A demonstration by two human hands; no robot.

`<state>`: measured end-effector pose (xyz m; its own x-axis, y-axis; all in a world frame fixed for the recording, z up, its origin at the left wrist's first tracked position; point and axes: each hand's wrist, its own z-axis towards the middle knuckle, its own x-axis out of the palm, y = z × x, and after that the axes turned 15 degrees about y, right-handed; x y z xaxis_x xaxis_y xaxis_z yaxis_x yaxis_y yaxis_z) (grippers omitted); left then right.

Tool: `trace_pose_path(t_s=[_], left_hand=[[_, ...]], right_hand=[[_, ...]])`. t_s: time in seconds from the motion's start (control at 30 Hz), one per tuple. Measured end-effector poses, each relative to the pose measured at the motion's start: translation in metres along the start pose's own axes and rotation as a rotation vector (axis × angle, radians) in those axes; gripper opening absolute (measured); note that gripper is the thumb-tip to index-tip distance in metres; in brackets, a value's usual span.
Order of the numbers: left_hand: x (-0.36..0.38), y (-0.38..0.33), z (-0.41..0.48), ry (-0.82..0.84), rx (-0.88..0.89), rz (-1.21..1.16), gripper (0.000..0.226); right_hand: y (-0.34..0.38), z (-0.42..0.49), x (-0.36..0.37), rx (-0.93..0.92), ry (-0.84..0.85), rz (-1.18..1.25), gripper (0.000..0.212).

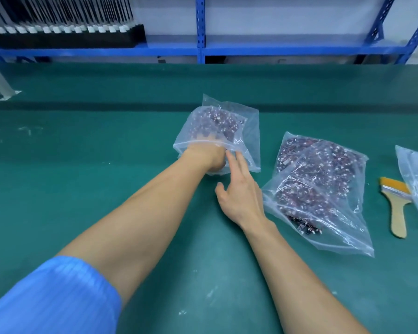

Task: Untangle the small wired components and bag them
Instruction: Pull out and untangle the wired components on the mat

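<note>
Right hand [241, 196] open, fingers straight, touching the bag [250, 131] mouth, holding nothing. Left hand [209, 156] is wrist-deep inside; can't tell its grip through the plastic. Components [217, 121] fill the bag's far end: probably light and snag-prone. The film looks limp and slippery, so pinch it at the rim.

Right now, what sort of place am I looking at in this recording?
Probably an electronics assembly or packing workshop: a green-matted workbench, blue steel shelving behind it, and clear zip bags stuffed with small wired components.
</note>
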<state>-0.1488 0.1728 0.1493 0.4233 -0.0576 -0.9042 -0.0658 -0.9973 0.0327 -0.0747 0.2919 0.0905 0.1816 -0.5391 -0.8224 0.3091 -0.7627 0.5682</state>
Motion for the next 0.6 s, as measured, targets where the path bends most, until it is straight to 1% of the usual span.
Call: trace_pose_path(t_s=[0.03,0.1,0.13,0.2,0.3,0.37,0.47,0.6], left_hand=[[0.002,0.003,0.005,0.079,0.010,0.062,0.019],[0.008,0.008,0.010,0.090,0.034,0.169,0.023],[0.009,0.009,0.010,0.061,-0.001,0.155,0.022],[0.006,0.006,0.008,-0.038,-0.013,0.139,0.025],[0.007,0.003,0.003,-0.190,0.002,0.101,0.033],[0.009,0.004,0.001,-0.267,0.006,0.106,0.030],[0.011,0.004,0.000,-0.308,-0.018,0.089,0.015],[0.009,0.005,-0.005,-0.327,-0.039,0.001,0.013]], right_hand=[[0.000,0.000,0.000,-0.006,0.005,0.009,0.076],[0.000,0.001,0.000,-0.031,0.016,0.060,0.072],[0.000,0.002,0.000,-0.055,0.018,0.094,0.071],[0.000,0.004,0.000,-0.096,0.011,0.133,0.072],[0.000,0.003,0.000,-0.086,-0.010,0.137,0.073],[-0.001,0.002,0.002,-0.063,-0.006,0.154,0.074],[-0.001,0.002,0.002,-0.057,0.007,0.175,0.077],[-0.001,0.001,0.002,-0.049,0.015,0.191,0.082]])
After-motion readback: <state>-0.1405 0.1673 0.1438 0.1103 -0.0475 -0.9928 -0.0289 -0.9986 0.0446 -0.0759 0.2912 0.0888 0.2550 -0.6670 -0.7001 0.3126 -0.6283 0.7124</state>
